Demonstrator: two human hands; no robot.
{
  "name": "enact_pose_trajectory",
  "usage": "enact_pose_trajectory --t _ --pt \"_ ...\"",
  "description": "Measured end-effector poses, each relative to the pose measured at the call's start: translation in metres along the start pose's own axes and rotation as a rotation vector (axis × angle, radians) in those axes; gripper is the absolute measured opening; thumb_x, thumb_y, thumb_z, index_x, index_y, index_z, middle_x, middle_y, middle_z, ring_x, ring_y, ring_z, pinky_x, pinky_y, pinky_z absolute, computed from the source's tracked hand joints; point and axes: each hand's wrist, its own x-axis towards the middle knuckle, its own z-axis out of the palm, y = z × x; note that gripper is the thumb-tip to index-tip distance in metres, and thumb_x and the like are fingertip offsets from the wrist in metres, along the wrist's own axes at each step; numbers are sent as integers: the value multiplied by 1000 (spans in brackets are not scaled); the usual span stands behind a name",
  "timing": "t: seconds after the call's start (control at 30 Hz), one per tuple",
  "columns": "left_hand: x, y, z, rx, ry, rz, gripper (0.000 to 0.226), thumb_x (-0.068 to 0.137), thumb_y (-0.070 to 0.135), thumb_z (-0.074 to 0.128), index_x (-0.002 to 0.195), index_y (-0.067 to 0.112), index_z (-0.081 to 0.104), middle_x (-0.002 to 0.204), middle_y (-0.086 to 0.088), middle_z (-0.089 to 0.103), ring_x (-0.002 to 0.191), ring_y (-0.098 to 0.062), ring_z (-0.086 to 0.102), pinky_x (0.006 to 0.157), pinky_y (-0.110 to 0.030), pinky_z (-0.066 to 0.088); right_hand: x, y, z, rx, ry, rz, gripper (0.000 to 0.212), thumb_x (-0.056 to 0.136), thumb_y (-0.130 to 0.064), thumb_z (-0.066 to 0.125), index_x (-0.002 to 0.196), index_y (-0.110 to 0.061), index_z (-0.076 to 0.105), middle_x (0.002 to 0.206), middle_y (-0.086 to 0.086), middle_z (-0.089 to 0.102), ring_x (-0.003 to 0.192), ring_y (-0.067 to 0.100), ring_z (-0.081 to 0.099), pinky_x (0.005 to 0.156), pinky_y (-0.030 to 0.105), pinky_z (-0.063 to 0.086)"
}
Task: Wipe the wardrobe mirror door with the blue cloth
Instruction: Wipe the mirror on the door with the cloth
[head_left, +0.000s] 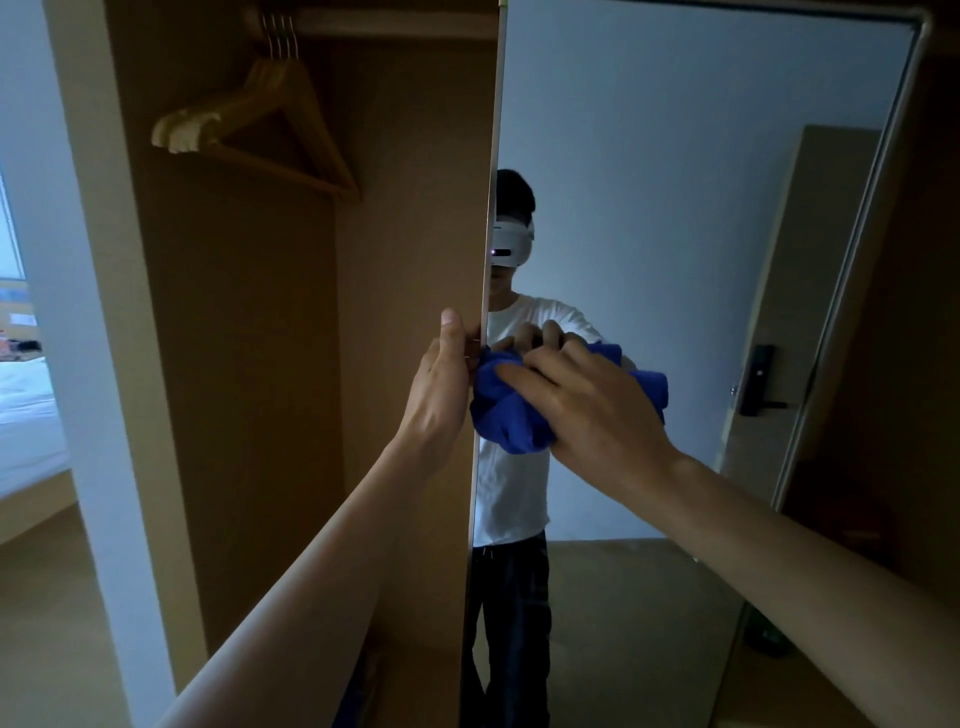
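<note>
The blue cloth (511, 413), bunched, is pressed to the mirror door (701, 218) near its left edge by the right hand (589, 402), fingers curled over it, while the left hand (441, 387) clasps that edge, evidently steadying the open door against wiping pressure.

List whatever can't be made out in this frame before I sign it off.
All in the head view:
- Fingertips of the left hand: hidden behind the edge of the mirror door it grips.
- Where the blue cloth meets the glass: covered by the right hand and the cloth's own bulk.
- Streaks or dirt on the glass: too dim to tell.
- Door's bottom: cut off by the lower frame edge.
</note>
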Motion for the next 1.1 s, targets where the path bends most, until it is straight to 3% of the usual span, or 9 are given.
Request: enact_pose_trajectory --t 0.17,0.3,0.37,0.47,0.57,0.73,0.87,1.0,1.1 --pt "-3 2 2 63 17 14 64 109 53 17 75 66 69 83 31 73 83 11 68 67 -7 50 0 3 -3 15 -37 -31 48 78 -1 71 124 -12 65 103 7 67 89 27 58 71 42 52" --pt "-6 -5 7 73 57 3 53 108 55 26 104 33 73 104 0 76 101 -17 70 94 -39 55 17 19 -26 -20 31 13 43 83 -7 45 120 -10 66 106 11 65 93 32 58 72 45 50" --pt "-8 -7 10 86 107 -7 52 108 55 28 113 24 69 113 -3 71 108 -21 66 102 -45 51 30 36 -41 -39 71 84 43 80 -7 43 117 -9 65 104 11 63 90 35 56 71 48 49" --pt "-10 -8 15 119 182 8 49 109 51 28 105 21 66 110 -3 68 106 -20 64 96 -39 50 50 62 -64 -96 126 161 38 75 0 62 111 -9 66 97 11 63 84 36 56 67 47 49" --pt "-12 -8 21 149 209 36 44 109 49 29 91 24 60 99 -1 63 92 -17 60 84 -35 48 57 74 -76 -131 149 171 31 78 -5 64 109 -10 67 93 11 62 81 34 54 65 45 46" --pt "-13 -12 25 200 214 86 43 110 45 29 95 18 58 103 -6 59 95 -24 58 91 -47 49 44 72 -61 -210 137 125 43 79 -8 55 120 -15 62 101 6 61 82 32 50 66 44 40" --pt "-12 -15 28 224 204 98 37 109 45 33 93 21 56 101 -2 58 89 -19 56 84 -42 48 16 60 -38 -189 57 54 52 80 -12 37 127 -14 58 113 8 60 91 34 52 71 43 39" --pt "-11 -21 29 231 213 83 27 108 44 40 105 25 59 108 3 58 98 -14 58 87 -37 50 -19 43 -16 -142 -45 7 48 80 -3 63 128 -12 59 115 9 61 97 33 55 79 45 46" --pt "-10 -22 30 291 216 93 24 107 42 44 102 23 58 103 7 55 91 -10 55 76 -30 45 -35 34 -10 -118 -89 5 48 84 -4 67 130 -14 59 111 6 63 91 29 56 79 45 51"
